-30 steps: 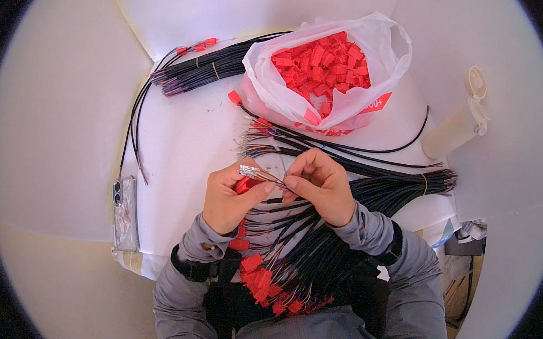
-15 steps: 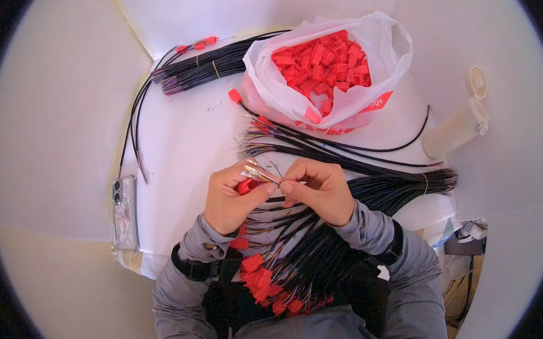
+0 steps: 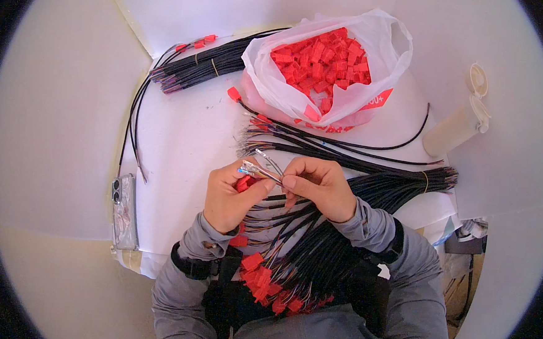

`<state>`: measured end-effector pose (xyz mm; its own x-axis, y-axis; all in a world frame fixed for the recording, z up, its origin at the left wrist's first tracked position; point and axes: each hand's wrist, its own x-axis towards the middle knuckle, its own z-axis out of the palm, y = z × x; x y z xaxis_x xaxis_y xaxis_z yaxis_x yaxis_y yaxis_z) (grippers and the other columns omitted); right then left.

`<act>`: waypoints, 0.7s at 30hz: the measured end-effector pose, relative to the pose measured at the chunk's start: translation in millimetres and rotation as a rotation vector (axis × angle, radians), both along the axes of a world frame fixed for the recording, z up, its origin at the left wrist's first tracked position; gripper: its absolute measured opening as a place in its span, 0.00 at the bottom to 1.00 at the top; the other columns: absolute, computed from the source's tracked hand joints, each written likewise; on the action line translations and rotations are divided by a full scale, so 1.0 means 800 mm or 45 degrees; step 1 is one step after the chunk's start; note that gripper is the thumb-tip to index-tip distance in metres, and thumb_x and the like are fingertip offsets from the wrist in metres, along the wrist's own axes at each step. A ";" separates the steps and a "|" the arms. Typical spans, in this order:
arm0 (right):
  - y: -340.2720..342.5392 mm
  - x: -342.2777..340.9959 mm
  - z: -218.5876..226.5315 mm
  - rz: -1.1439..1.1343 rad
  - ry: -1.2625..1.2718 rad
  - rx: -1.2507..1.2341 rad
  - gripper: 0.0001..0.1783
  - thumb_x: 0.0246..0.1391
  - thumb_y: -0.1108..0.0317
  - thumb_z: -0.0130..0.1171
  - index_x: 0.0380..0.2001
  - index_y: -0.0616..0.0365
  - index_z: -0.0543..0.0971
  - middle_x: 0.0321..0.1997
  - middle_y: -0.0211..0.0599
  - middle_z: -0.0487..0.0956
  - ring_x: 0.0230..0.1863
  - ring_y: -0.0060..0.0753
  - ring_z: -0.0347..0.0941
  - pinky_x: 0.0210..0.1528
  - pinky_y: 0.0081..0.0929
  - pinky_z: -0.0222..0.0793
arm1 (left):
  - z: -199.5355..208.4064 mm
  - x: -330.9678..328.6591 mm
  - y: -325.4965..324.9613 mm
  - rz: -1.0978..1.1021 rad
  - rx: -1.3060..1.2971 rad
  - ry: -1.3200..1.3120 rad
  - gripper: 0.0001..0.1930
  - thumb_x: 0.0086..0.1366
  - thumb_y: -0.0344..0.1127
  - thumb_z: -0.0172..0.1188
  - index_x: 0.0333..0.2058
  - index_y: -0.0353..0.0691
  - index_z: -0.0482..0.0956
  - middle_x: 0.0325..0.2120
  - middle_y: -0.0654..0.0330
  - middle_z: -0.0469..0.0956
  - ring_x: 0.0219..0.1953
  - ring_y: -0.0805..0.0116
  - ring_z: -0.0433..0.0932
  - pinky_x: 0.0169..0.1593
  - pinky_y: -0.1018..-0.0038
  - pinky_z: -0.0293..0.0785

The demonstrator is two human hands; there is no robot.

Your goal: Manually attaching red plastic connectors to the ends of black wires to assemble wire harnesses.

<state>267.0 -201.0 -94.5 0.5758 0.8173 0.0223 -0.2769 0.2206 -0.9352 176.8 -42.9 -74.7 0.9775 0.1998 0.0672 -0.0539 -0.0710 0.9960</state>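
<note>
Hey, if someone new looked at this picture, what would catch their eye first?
Probably the open white plastic bag on the far side of the table, heaped with bright red pieces. Next, at the centre, the left hand and right hand pinching thin wires, with a dense bunch of black cables fanning down below.

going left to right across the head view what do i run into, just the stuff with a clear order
phone → left hand → right hand → cream container with its lid open
</note>
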 end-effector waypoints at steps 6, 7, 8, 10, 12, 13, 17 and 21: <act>0.000 -0.001 0.000 -0.036 -0.038 -0.028 0.07 0.49 0.70 0.56 0.30 0.64 0.74 0.25 0.29 0.73 0.24 0.16 0.69 0.27 0.17 0.71 | 0.005 0.000 -0.005 0.076 -0.018 0.087 0.06 0.51 0.21 0.56 0.30 0.33 0.77 0.24 0.65 0.72 0.27 0.82 0.67 0.32 0.84 0.64; 0.000 -0.002 0.002 -0.058 -0.070 -0.050 0.07 0.49 0.70 0.56 0.30 0.64 0.74 0.25 0.29 0.73 0.24 0.16 0.69 0.27 0.17 0.71 | 0.004 0.001 -0.004 0.079 0.009 0.049 0.05 0.51 0.21 0.56 0.29 0.33 0.77 0.25 0.64 0.73 0.28 0.81 0.68 0.32 0.84 0.64; 0.001 -0.003 0.004 -0.080 -0.103 -0.070 0.07 0.48 0.71 0.57 0.30 0.65 0.74 0.25 0.29 0.73 0.24 0.16 0.69 0.27 0.17 0.71 | 0.003 0.002 -0.004 0.082 0.038 0.009 0.05 0.51 0.21 0.56 0.29 0.32 0.77 0.25 0.64 0.73 0.28 0.80 0.68 0.33 0.83 0.64; 0.001 -0.004 0.002 -0.093 -0.131 -0.080 0.07 0.48 0.71 0.57 0.29 0.64 0.74 0.24 0.29 0.73 0.23 0.15 0.69 0.26 0.16 0.70 | 0.000 0.002 -0.003 0.068 0.063 -0.049 0.05 0.51 0.21 0.56 0.28 0.32 0.77 0.26 0.63 0.74 0.29 0.79 0.69 0.33 0.83 0.65; 0.001 -0.004 0.001 -0.108 -0.159 -0.091 0.07 0.47 0.71 0.58 0.29 0.64 0.74 0.24 0.28 0.73 0.23 0.14 0.69 0.25 0.14 0.69 | -0.004 0.003 -0.002 0.052 0.086 -0.106 0.04 0.50 0.21 0.57 0.28 0.31 0.77 0.27 0.62 0.74 0.29 0.79 0.70 0.33 0.82 0.65; 0.000 -0.004 0.001 -0.128 -0.224 -0.119 0.06 0.47 0.71 0.58 0.28 0.63 0.74 0.24 0.27 0.73 0.23 0.13 0.68 0.23 0.13 0.67 | -0.005 0.004 -0.002 0.042 0.084 -0.128 0.05 0.50 0.21 0.57 0.28 0.31 0.77 0.27 0.61 0.74 0.29 0.78 0.70 0.33 0.82 0.65; 0.002 -0.005 -0.005 -0.205 -0.311 -0.063 0.05 0.46 0.72 0.58 0.26 0.61 0.74 0.22 0.25 0.73 0.22 0.12 0.68 0.21 0.11 0.62 | -0.009 0.003 0.001 -0.006 0.126 -0.184 0.05 0.50 0.22 0.57 0.28 0.31 0.77 0.27 0.61 0.74 0.30 0.78 0.71 0.34 0.82 0.66; 0.003 -0.005 -0.005 -0.219 -0.349 -0.070 0.05 0.45 0.72 0.58 0.26 0.61 0.73 0.22 0.25 0.73 0.21 0.12 0.67 0.21 0.12 0.62 | -0.006 0.002 -0.002 -0.005 0.067 -0.178 0.04 0.51 0.22 0.57 0.28 0.31 0.77 0.27 0.60 0.74 0.29 0.77 0.71 0.34 0.82 0.65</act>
